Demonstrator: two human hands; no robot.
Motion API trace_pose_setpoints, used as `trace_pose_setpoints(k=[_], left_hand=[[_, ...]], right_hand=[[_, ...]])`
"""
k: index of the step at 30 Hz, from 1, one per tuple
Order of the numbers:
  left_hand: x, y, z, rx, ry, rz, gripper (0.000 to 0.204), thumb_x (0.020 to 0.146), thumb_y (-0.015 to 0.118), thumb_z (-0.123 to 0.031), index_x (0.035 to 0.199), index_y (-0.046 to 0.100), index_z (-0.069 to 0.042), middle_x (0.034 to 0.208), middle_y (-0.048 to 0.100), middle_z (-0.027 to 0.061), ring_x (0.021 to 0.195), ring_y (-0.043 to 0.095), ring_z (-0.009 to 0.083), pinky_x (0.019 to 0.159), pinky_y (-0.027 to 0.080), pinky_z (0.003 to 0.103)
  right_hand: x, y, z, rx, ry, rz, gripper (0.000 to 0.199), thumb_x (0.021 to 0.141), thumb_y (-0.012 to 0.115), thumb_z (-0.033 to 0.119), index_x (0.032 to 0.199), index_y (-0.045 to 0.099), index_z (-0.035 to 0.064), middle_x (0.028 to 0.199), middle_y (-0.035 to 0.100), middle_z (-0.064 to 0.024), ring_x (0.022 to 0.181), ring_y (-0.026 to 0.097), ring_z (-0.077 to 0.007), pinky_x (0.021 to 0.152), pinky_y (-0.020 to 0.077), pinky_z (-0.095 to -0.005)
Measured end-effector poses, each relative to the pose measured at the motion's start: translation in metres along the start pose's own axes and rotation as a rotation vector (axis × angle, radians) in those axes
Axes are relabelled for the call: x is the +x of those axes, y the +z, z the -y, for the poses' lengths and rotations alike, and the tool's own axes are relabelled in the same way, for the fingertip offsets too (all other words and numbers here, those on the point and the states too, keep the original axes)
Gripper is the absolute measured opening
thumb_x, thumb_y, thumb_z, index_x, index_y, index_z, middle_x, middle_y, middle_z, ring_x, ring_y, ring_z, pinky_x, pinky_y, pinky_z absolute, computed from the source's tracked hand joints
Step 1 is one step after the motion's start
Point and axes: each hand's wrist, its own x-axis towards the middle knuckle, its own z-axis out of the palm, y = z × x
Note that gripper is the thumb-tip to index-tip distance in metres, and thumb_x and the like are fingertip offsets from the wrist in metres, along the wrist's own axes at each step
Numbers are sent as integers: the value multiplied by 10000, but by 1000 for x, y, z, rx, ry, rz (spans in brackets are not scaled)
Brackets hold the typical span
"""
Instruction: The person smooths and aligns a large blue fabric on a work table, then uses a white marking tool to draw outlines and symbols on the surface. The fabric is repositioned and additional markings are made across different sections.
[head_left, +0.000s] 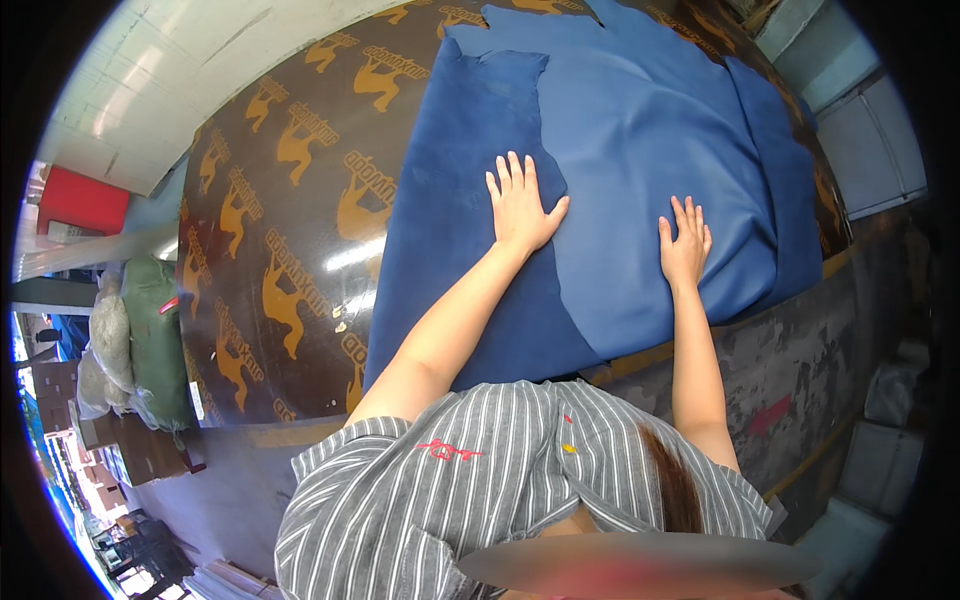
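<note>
A large blue leather hide (640, 130) lies over the table, its lighter face up across the middle and right. On the left a darker blue part (440, 230) shows, meeting the lighter face along an uneven edge. My left hand (524, 208) rests flat beside that edge on the darker part, fingers spread and thumb reaching toward the lighter face. Further right, my right hand (686, 245) lies on the lighter leather with its fingers stretched out. Soft wrinkles run through the leather around and beyond the right hand. Neither hand holds anything.
The brown table top (310, 230) carries a repeated yellow print and shows left of the hide. Green and whitish wrapped bundles (155, 340) stand off its left side, near a red panel (85, 200). Pale cabinets (870, 150) stand beyond the right edge.
</note>
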Motion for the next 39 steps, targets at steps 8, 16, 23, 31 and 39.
trace_pose_setpoints(k=[8,16,23,31,39], left_hand=[[-96,-76,11,-96,146,59,832,897,648,-546,1523,410,-52,1603,298,267,1517,156,481,1182,68,689],[-250,-88,-16,104,207,119,999,786,755,-567,1586,318,-160,1624,263,223,1494,203,489,1145,212,698],[-218,-136,22,-335,-4,178,580,943,643,-509,1313,614,-63,1183,676,229,1158,613,434,999,483,490],[-139,-334,249,-1296,-615,-496,714,1061,405,-559,1359,516,80,1255,628,188,1088,648,262,961,540,391],[-132,-415,450,-1361,-691,-783,647,1091,342,-510,1440,472,19,1455,533,153,1295,540,303,1130,419,421]], right_hand=[[3,11,-2,25,-5,-76,481,1006,557,408,1449,560,221,1595,420,-35,1512,301,-216,1239,179,-430],[5,19,-11,-6,-52,-110,496,1021,522,442,1463,546,219,1593,423,-35,1512,303,-214,1232,193,-433],[-3,24,-4,-90,30,-31,554,1036,469,480,1527,453,222,1630,356,-39,1532,254,-243,1242,155,-476],[-30,14,52,-227,70,54,687,1006,344,680,1601,283,341,1674,236,-102,1552,152,-348,1248,81,-517],[-68,55,199,-180,-10,118,789,966,372,735,1615,250,304,1692,167,-105,1563,69,-363,1238,36,-571]])
